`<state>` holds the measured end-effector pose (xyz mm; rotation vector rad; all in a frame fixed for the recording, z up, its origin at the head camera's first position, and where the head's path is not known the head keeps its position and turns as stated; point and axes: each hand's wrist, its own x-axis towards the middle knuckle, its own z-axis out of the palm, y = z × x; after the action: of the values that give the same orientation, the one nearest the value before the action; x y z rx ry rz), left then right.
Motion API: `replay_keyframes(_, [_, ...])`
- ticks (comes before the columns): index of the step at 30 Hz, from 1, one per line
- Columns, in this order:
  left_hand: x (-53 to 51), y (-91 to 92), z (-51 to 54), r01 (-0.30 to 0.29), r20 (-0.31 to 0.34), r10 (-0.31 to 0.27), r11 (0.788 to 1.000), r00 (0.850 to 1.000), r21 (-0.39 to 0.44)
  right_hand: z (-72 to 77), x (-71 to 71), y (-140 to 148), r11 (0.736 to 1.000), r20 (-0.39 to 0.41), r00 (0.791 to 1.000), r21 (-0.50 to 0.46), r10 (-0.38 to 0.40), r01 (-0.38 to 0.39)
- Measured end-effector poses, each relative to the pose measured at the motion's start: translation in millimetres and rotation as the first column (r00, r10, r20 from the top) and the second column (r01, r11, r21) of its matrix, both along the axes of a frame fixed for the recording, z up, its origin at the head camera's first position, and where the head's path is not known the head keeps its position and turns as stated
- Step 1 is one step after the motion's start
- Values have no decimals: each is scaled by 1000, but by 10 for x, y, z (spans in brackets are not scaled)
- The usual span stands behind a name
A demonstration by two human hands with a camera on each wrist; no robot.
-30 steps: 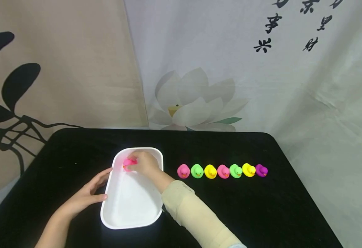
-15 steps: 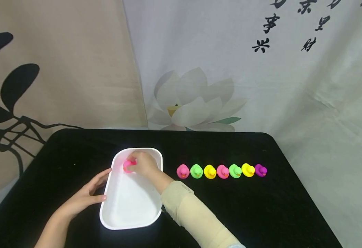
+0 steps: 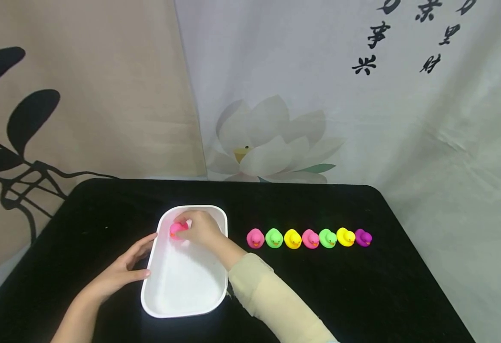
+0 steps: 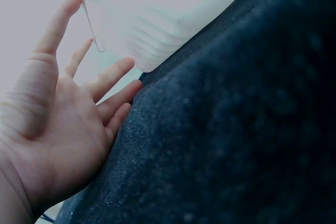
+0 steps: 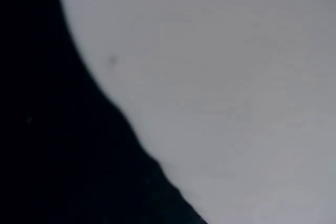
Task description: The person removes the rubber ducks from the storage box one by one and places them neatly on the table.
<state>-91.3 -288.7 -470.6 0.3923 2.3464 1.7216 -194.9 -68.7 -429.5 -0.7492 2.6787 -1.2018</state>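
A white tray (image 3: 183, 286) lies on the black table, left of the middle. Inside its far left corner is a pink rubber duck (image 3: 176, 230), pinched between the thumb and fingers of my right hand (image 3: 200, 229), which partly covers it. My left hand (image 3: 123, 269) touches the tray's left side with its fingertips and thumb. In the left wrist view the left hand (image 4: 68, 103) has its fingers spread and extended against the tray's outer wall (image 4: 163, 30). The right wrist view holds only a blurred pale surface and a dark area; no hand shows there.
Right of the tray several rubber ducks stand in a row: pink (image 3: 255, 238), green (image 3: 274, 238), yellow (image 3: 292, 239), then more up to a purple duck (image 3: 363, 237) at the end. The black table (image 3: 362, 295) ends at a printed curtain (image 3: 147, 95) behind.
The right hand stays in the tray's far left corner with the pink duck, shifting only slightly. The left hand keeps its place at the tray's side. The whole head view has drifted a little.
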Motion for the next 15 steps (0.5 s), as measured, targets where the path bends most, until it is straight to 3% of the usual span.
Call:
replay_keyframes(11, [-6,-8,-11,3,-2,-3,1000,1000,-4,105,34,102,997,-29,998,-50,49,-50])
replay_keyframes(15, [-6,1,1,7,-9,-7,1000,1000,-5,182,51,167,995,-74,994,-55,83,-87])
